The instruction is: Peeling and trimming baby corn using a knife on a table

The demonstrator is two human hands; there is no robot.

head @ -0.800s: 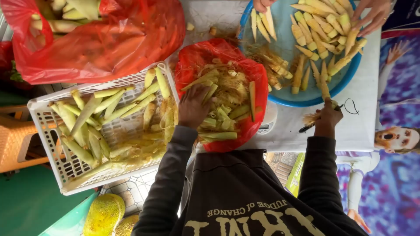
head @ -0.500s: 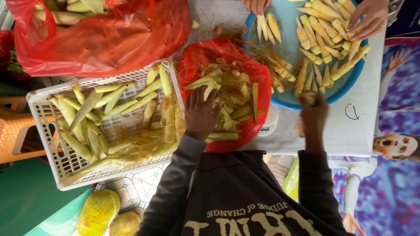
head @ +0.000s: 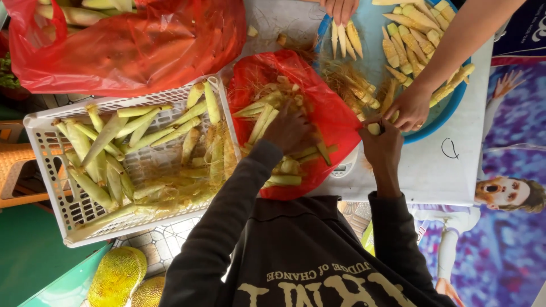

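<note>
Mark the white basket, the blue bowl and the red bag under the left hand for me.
white basket (head: 42, 122): head view, bare rim at its left corner.
blue bowl (head: 435, 122): head view, lower rim.
red bag (head: 335, 122): head view, bare plastic right of the left hand (head: 290, 131).

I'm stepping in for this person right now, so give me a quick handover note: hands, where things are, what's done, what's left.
Left hand reaches into the red bag of husks on the table.
Right hand holds a small pale corn piece at the blue basin rim, beside another person's hand.
Done: peeled baby corn lies in the basin.
Left: unpeeled ears fill the white basket.
</note>
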